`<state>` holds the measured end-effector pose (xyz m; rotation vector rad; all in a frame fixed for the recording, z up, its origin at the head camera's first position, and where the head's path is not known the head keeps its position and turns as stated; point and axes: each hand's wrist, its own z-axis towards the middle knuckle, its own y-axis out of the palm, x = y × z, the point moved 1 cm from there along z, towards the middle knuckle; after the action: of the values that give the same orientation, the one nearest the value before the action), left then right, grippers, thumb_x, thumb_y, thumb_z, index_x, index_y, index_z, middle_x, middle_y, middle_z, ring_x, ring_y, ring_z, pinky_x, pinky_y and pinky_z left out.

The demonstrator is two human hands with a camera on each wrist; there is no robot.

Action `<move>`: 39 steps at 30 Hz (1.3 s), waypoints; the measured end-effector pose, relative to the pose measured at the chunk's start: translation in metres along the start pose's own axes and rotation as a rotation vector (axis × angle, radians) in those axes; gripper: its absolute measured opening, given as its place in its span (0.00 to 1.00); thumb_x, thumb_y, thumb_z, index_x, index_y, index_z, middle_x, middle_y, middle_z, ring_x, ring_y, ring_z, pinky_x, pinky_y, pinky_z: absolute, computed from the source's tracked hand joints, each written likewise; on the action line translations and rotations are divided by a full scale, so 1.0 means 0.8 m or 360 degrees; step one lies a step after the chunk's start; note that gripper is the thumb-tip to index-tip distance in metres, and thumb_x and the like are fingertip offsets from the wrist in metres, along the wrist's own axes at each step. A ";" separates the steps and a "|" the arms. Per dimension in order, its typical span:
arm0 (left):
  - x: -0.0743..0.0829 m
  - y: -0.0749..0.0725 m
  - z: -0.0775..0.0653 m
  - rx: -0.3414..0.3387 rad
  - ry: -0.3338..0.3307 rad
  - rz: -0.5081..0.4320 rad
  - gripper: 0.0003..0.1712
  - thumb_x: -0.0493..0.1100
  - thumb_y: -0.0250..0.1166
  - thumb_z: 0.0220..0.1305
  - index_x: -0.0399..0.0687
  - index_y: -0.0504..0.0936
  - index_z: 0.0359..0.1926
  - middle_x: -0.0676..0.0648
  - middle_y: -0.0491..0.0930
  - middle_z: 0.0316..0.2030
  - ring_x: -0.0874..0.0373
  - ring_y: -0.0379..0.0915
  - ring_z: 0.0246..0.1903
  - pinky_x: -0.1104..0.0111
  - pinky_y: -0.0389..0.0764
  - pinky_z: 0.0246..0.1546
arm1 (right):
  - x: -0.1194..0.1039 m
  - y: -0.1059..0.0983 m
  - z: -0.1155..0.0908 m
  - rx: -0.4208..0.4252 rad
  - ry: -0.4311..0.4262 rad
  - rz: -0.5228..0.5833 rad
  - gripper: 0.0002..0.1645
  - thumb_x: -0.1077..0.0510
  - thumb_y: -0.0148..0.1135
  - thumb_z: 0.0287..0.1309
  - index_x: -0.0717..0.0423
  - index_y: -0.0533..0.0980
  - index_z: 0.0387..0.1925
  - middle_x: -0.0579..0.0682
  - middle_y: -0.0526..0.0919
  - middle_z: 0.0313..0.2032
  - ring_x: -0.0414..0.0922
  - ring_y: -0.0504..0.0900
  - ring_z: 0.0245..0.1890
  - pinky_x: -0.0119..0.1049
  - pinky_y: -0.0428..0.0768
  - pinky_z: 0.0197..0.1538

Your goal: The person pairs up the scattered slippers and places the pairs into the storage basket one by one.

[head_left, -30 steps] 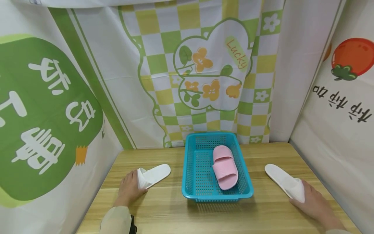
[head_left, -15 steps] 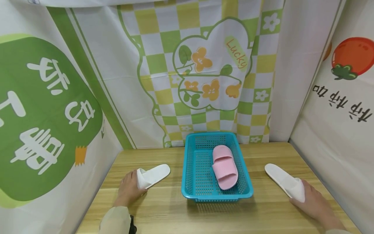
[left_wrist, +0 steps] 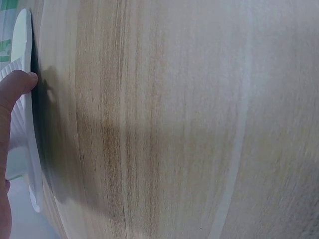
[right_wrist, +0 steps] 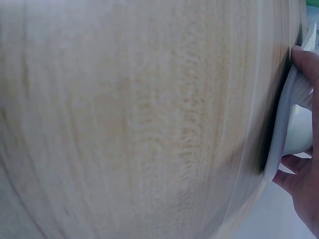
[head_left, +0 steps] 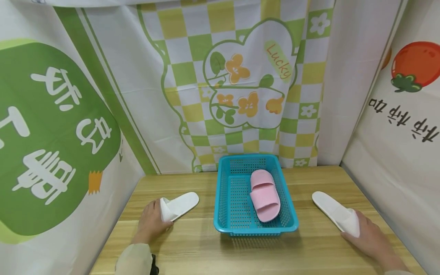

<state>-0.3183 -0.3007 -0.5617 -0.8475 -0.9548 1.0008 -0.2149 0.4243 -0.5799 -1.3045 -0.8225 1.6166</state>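
Observation:
On the left of the table my left hand (head_left: 150, 221) grips a white slipper (head_left: 184, 203) by its strap end, its toe-to-heel length slanting up toward the middle. The left wrist view has the thumb on the ribbed strap of that slipper (left_wrist: 20, 42) at the left edge. Over on the right side, my right hand (head_left: 372, 236) holds a second white slipper (head_left: 328, 205) the same way, thumb on one side and fingers on the other. Thumb and fingertips also show on this slipper (right_wrist: 281, 124) in the right wrist view. Both slippers are close to the tabletop.
Between the hands stands a blue perforated basket (head_left: 222, 229) with a pink slipper (head_left: 264, 196) lying in its right half. The wooden table (head_left: 192, 256) ends at a checked cloth (head_left: 192, 49) behind, with printed cloth walls on both sides.

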 end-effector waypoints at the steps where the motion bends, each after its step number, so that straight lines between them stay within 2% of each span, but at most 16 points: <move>1: 0.001 -0.001 0.000 0.0002 0.0005 0.0003 0.57 0.52 0.79 0.34 0.24 0.61 0.60 0.26 0.69 0.50 0.31 0.66 0.51 0.43 0.66 0.55 | 0.000 0.000 0.000 0.0001 -0.0001 -0.0002 0.63 0.37 0.72 0.46 0.75 0.54 0.66 0.78 0.67 0.52 0.74 0.71 0.46 0.67 0.71 0.42; 6: 0.003 -0.004 0.000 0.0031 0.0047 0.0021 0.56 0.51 0.79 0.33 0.23 0.62 0.59 0.26 0.70 0.50 0.31 0.66 0.51 0.44 0.67 0.55 | -0.002 -0.001 0.000 0.0020 -0.0014 0.0013 0.62 0.38 0.73 0.45 0.75 0.54 0.66 0.78 0.67 0.52 0.74 0.71 0.47 0.67 0.70 0.44; 11: 0.003 -0.005 -0.001 0.0111 0.0109 0.0034 0.55 0.50 0.78 0.31 0.23 0.64 0.57 0.26 0.71 0.48 0.32 0.68 0.49 0.44 0.70 0.51 | -0.005 -0.003 0.002 0.0057 -0.0042 0.0016 0.61 0.39 0.74 0.45 0.75 0.55 0.65 0.78 0.68 0.51 0.74 0.71 0.47 0.67 0.70 0.44; 20: 0.005 -0.010 0.003 0.0222 0.0187 0.0045 0.56 0.49 0.78 0.29 0.25 0.64 0.60 0.28 0.71 0.48 0.33 0.67 0.48 0.45 0.71 0.49 | -0.018 -0.010 0.008 0.0188 -0.0118 0.0070 0.60 0.43 0.77 0.42 0.70 0.56 0.66 0.74 0.69 0.51 0.71 0.71 0.46 0.65 0.70 0.41; 30: 0.010 -0.021 0.014 0.0407 0.0426 0.0132 0.60 0.52 0.78 0.27 0.28 0.65 0.64 0.27 0.70 0.50 0.30 0.68 0.48 0.43 0.72 0.46 | -0.037 -0.025 0.021 0.0308 -0.0246 0.0070 0.61 0.48 0.79 0.39 0.71 0.55 0.67 0.75 0.69 0.51 0.70 0.70 0.47 0.65 0.68 0.43; 39: 0.026 -0.035 0.023 0.0441 0.0583 0.0192 0.61 0.53 0.78 0.26 0.31 0.66 0.65 0.27 0.69 0.53 0.31 0.66 0.51 0.43 0.72 0.48 | -0.057 -0.039 0.030 0.0409 -0.0340 0.0066 0.62 0.53 0.80 0.35 0.69 0.56 0.68 0.73 0.69 0.52 0.69 0.69 0.47 0.63 0.68 0.41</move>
<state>-0.3222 -0.2872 -0.5245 -0.8245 -0.4459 1.0091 -0.2287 0.3957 -0.5291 -0.9861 -0.6890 1.8497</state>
